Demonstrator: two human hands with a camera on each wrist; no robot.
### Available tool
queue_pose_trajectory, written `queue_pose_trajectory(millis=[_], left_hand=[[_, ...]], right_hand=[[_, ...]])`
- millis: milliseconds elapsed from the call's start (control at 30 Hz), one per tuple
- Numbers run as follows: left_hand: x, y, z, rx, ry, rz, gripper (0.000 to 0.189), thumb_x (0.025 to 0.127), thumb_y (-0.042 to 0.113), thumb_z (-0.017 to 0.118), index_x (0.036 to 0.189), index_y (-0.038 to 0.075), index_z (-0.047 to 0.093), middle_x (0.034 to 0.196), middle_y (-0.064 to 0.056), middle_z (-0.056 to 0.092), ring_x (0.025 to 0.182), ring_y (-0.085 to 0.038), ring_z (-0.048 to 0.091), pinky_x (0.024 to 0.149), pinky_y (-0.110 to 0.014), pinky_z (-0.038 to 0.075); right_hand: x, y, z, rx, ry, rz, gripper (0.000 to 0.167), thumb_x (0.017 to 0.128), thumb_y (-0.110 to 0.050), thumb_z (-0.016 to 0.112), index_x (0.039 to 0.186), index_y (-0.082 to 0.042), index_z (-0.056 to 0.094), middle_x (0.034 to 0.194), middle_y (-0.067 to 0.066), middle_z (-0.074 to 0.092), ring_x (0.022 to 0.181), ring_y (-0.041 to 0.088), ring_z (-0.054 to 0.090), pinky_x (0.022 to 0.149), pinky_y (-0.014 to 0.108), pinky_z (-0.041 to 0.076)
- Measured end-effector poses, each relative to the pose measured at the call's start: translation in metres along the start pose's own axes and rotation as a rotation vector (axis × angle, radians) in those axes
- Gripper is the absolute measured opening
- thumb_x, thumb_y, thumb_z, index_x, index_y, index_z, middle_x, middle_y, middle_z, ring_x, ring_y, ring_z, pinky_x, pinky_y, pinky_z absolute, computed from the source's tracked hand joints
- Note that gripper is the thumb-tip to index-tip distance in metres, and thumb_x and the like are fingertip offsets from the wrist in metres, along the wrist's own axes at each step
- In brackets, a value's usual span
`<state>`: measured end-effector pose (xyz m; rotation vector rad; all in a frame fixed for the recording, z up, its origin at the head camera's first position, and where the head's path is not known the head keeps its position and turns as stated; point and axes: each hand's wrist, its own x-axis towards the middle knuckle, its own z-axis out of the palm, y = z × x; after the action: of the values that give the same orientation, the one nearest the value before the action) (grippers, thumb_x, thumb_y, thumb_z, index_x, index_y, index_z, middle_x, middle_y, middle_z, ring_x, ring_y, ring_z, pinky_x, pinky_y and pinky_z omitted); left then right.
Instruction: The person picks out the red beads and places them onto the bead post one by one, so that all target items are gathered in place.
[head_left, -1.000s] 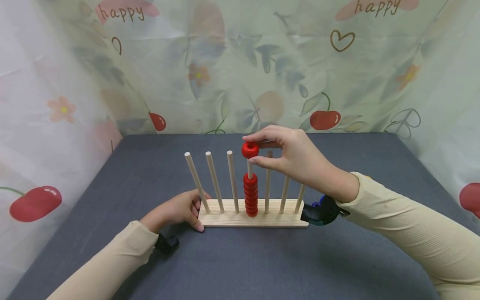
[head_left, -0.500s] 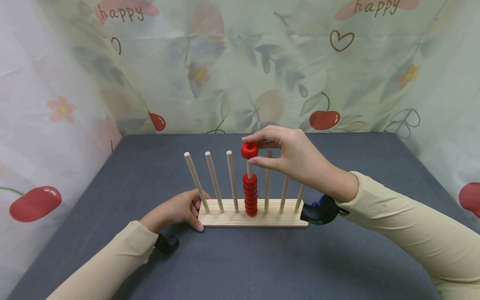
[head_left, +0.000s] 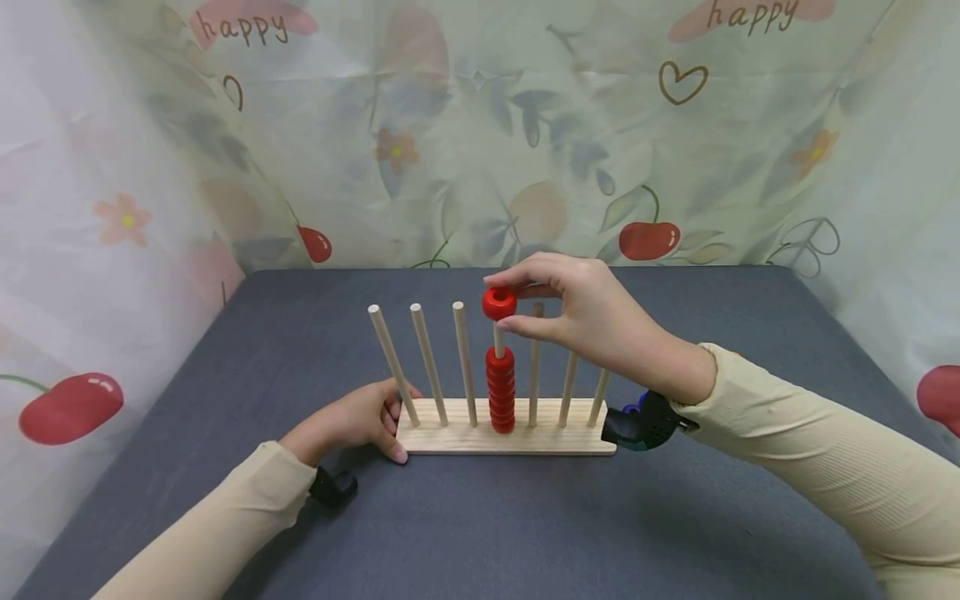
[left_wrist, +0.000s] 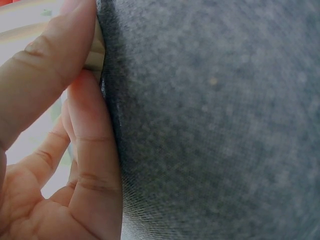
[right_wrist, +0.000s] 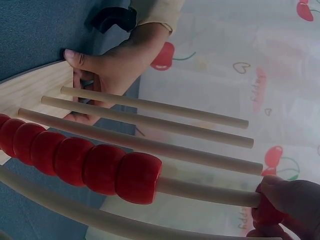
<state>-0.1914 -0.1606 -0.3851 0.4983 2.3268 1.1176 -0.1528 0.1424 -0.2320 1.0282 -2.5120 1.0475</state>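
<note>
A pale wooden bead stand (head_left: 450, 442) with a row of upright pegs sits on the table in the head view. Its middle peg carries a stack of red beads (head_left: 501, 390), reaching about two thirds of the way up. My right hand (head_left: 577, 300) pinches one more red bead (head_left: 499, 303) between thumb and fingers, right at that peg's tip; the right wrist view shows this bead (right_wrist: 267, 210) at the peg's end, above the stack. My left hand (head_left: 363, 421) grips the stand's left end, thumb at the front, fingers behind. The other visible pegs (head_left: 427, 367) are bare.
A dark grey cloth (head_left: 480, 533) covers the table. Behind and at both sides hangs a printed curtain (head_left: 480, 125) with cherries and flowers. Black wrist cameras sit under both cuffs; the right one (head_left: 645, 423) overlaps the stand's right end in the head view.
</note>
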Motion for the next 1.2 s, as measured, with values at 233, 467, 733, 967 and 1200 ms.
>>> queue_pose_trajectory(millis=[233, 467, 733, 967, 1200], left_hand=[[0.0007, 0.0011, 0.0002, 0.006, 0.01, -0.013, 0.076, 0.057, -0.004, 0.09, 0.124, -0.003, 0.054, 0.08, -0.007, 0.05, 0.069, -0.017, 0.049, 0.06, -0.025, 0.043], [0.0009, 0.002, 0.0001, 0.007, 0.012, -0.025, 0.077, 0.057, -0.003, 0.09, 0.125, -0.003, 0.053, 0.082, -0.008, 0.051, 0.071, -0.018, 0.049, 0.062, -0.026, 0.044], [0.0018, 0.0013, 0.0004, 0.001, 0.008, -0.01, 0.077, 0.058, -0.003, 0.09, 0.126, -0.003, 0.053, 0.082, -0.009, 0.052, 0.07, -0.017, 0.05, 0.062, -0.026, 0.045], [0.0018, 0.0013, 0.0007, 0.0, 0.009, -0.013, 0.076, 0.058, -0.003, 0.089, 0.125, -0.004, 0.053, 0.082, -0.009, 0.052, 0.07, -0.017, 0.051, 0.062, -0.026, 0.045], [-0.001, -0.0006, -0.0007, 0.002, -0.024, -0.01, 0.082, 0.06, 0.001, 0.09, 0.132, -0.003, 0.05, 0.085, -0.009, 0.052, 0.072, -0.018, 0.052, 0.064, -0.027, 0.046]], right_hand=[[-0.0005, 0.0003, -0.0009, -0.001, -0.017, 0.011, 0.046, 0.077, -0.011, 0.081, 0.12, -0.012, 0.067, 0.12, 0.0, 0.066, 0.108, 0.013, 0.064, 0.093, 0.029, 0.05], [-0.0008, 0.0016, -0.0014, 0.005, -0.011, 0.003, 0.045, 0.077, -0.009, 0.081, 0.12, -0.011, 0.067, 0.12, 0.001, 0.066, 0.108, 0.013, 0.064, 0.093, 0.029, 0.05], [-0.0017, 0.0016, -0.0016, 0.009, -0.006, 0.004, 0.043, 0.078, -0.009, 0.08, 0.119, -0.011, 0.067, 0.12, 0.001, 0.066, 0.108, 0.013, 0.064, 0.093, 0.029, 0.05], [-0.0018, 0.0007, -0.0017, 0.016, -0.01, 0.011, 0.044, 0.078, -0.009, 0.08, 0.12, -0.012, 0.067, 0.121, 0.001, 0.066, 0.109, 0.013, 0.064, 0.094, 0.028, 0.049], [-0.0048, 0.0, -0.0023, 0.077, 0.024, -0.076, 0.046, 0.079, -0.009, 0.079, 0.123, -0.011, 0.065, 0.123, 0.0, 0.064, 0.114, 0.012, 0.061, 0.097, 0.025, 0.047]])
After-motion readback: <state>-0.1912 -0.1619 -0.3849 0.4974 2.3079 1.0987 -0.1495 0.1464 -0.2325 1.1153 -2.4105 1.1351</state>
